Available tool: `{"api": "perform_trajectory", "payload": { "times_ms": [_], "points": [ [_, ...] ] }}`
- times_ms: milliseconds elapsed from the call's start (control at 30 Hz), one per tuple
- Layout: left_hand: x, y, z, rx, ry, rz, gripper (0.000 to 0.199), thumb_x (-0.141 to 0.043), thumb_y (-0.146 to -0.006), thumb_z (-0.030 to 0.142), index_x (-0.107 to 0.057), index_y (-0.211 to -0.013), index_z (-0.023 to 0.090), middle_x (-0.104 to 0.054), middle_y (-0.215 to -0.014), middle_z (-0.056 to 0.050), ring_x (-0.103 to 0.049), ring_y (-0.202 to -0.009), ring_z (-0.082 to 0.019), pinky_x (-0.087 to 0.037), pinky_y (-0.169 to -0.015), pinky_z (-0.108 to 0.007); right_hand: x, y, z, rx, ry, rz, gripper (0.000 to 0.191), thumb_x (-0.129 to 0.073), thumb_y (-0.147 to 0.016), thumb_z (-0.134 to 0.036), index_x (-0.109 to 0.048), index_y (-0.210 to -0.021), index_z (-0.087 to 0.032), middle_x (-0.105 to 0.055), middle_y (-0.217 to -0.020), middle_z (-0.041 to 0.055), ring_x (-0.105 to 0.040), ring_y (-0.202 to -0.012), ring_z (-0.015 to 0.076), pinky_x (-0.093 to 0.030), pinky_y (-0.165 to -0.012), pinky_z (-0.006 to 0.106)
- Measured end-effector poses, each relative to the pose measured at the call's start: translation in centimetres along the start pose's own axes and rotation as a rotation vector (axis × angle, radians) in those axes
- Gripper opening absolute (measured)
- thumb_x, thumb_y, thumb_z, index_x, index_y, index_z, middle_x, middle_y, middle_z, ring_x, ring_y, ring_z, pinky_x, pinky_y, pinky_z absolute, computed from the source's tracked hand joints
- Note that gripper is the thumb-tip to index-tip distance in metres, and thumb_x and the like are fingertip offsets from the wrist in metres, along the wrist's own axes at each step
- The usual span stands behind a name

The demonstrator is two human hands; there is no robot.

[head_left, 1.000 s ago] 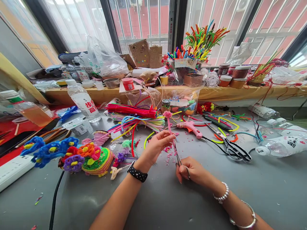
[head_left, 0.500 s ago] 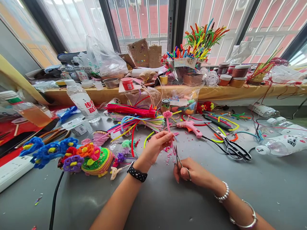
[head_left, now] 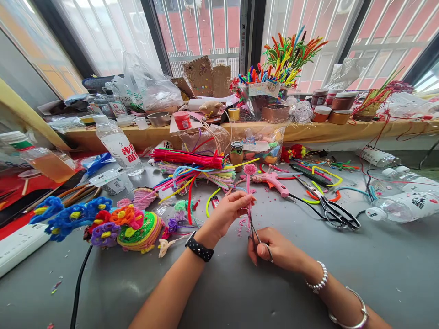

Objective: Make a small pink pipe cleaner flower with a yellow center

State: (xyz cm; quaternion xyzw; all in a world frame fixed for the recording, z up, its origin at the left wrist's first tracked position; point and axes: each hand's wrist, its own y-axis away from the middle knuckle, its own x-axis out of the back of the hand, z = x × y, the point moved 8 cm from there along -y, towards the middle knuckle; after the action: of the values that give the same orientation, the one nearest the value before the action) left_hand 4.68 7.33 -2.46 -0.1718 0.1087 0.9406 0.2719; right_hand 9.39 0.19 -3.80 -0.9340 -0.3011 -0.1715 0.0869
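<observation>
Between thumb and fingers, my left hand (head_left: 229, 211) pinches the stem of a pink pipe-cleaner flower (head_left: 250, 169), held upright with its bloom above the fingers. My right hand (head_left: 270, 246) grips small scissors (head_left: 254, 232) by the handles. Their blades point up to the stem just below my left fingertips; whether they touch it I cannot tell. Pink fuzz clippings (head_left: 242, 225) lie on the grey table under the stem. Behind the flower rests a pink glue gun (head_left: 274, 183).
Large scissors (head_left: 334, 210) lie to the right, near plastic bottles (head_left: 404, 208). Pipe-cleaner bundles (head_left: 192, 160) spread across the back. At left are finished fuzzy flowers (head_left: 73, 214), a water bottle (head_left: 118, 146) and a power strip (head_left: 20, 249). A cluttered ledge (head_left: 137, 135) runs below the windows.
My left hand has shifted slightly right with the flower, bringing the stem to the scissor blades. The blades look closer together. My right hand has barely moved.
</observation>
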Motion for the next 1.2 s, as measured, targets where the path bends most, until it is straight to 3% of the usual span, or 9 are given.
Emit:
{"api": "perform_trajectory", "payload": {
  "times_ms": [433,667,1200],
  "points": [
    [0.72,-0.12,0.44,-0.058,0.050,0.102,0.014,-0.065,-0.065,0.030,-0.060,-0.065,0.016,-0.056,-0.069,0.002,-0.045,-0.061,-0.005,-0.036,-0.059,-0.016,0.36,-0.24,0.36,-0.053,-0.104,0.058,0.075,-0.020,-0.066,-0.077,-0.052,-0.050,-0.012,-0.033,-0.042,-0.0038,-0.031,-0.040,0.0064,-0.023,-0.041,0.021],
    [0.39,0.04,0.66,-0.058,0.050,0.092,0.014,-0.065,-0.065,0.030,-0.061,-0.066,0.016,-0.055,-0.068,0.002,-0.045,-0.061,-0.005,-0.035,-0.059,-0.017,-0.20,-0.12,0.34,-0.026,-0.135,-0.013,0.075,-0.017,-0.068,-0.076,-0.054,-0.053,-0.012,-0.034,-0.044,-0.0040,-0.031,-0.042,0.0066,-0.024,-0.042,0.020],
    [0.27,0.06,0.45,-0.043,0.060,0.094,0.017,-0.065,-0.063,0.031,-0.058,-0.064,0.015,-0.053,-0.067,0.002,-0.044,-0.060,-0.005,-0.034,-0.058,-0.018,0.22,-0.24,0.82,-0.037,-0.167,0.048,0.071,-0.025,-0.067,-0.075,-0.052,-0.050,-0.012,-0.032,-0.041,-0.0050,-0.030,-0.039,0.0059,-0.023,-0.040,0.021]
  ]
}}
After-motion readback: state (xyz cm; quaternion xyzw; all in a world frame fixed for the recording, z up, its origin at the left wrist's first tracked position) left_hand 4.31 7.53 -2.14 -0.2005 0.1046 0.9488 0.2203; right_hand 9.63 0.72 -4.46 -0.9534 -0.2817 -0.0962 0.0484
